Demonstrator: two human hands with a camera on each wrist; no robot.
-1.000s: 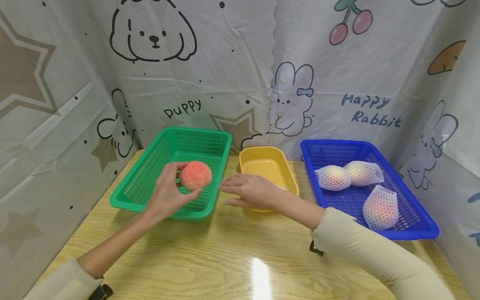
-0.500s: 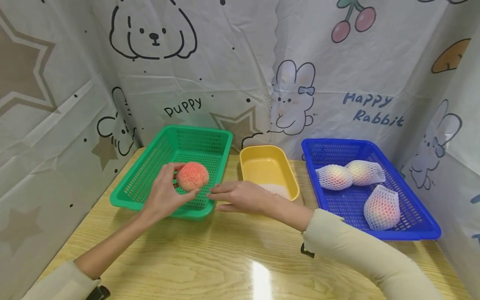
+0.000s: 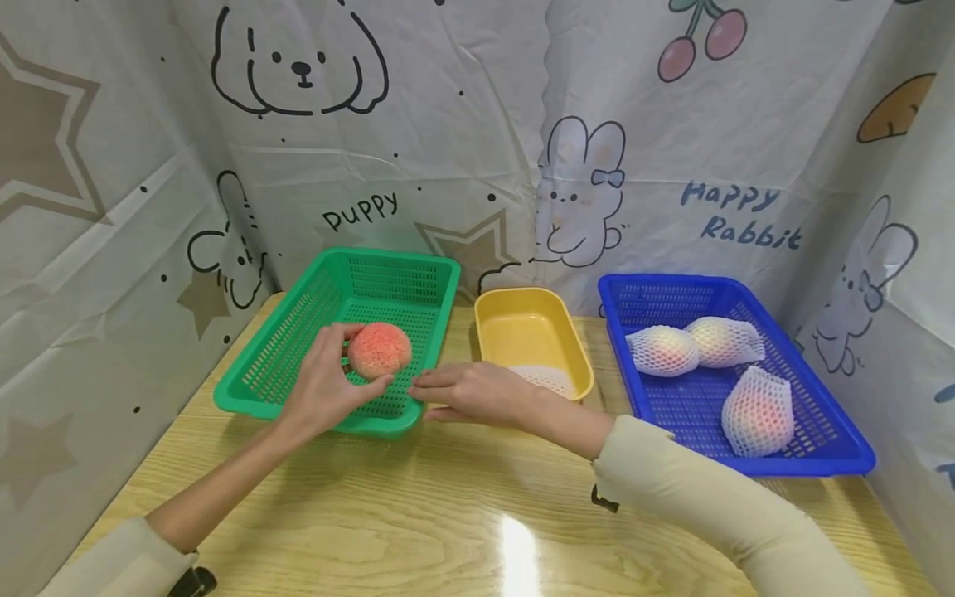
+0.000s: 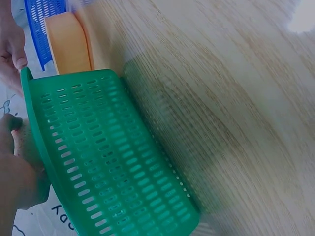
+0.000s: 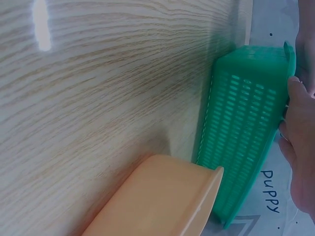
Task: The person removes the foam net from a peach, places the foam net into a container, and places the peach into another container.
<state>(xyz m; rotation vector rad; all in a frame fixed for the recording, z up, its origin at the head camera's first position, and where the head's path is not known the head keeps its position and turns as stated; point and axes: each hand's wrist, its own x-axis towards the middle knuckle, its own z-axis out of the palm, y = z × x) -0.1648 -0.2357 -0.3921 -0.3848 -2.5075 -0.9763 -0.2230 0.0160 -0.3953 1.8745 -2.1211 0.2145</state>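
Note:
My left hand (image 3: 324, 377) grips a pinkish-red peach (image 3: 380, 350) between thumb and fingers, inside the green basket (image 3: 242, 405) at the left. The peach has no net on it. Whether it touches the basket floor I cannot tell. My right hand (image 3: 477, 391) lies palm down with straight fingers, its fingertips at the basket's near right rim and nothing held. In the right wrist view the right thumb (image 5: 294, 88) is at the green rim. The left wrist view mostly shows the basket's outer wall (image 4: 98, 142), which hides much of the peach.
A yellow tray (image 3: 525, 336) holding a white foam net (image 3: 545, 380) stands mid-table, partly behind my right forearm. At the right, a blue basket (image 3: 671, 414) holds several peaches in white nets, one peach (image 3: 757, 413) lying nearest. A printed curtain (image 3: 477, 108) encloses the table.
My right hand has moved left and slightly down to the green basket's rim, uncovering the foam net in the yellow tray. My left hand and the peach have shifted slightly left.

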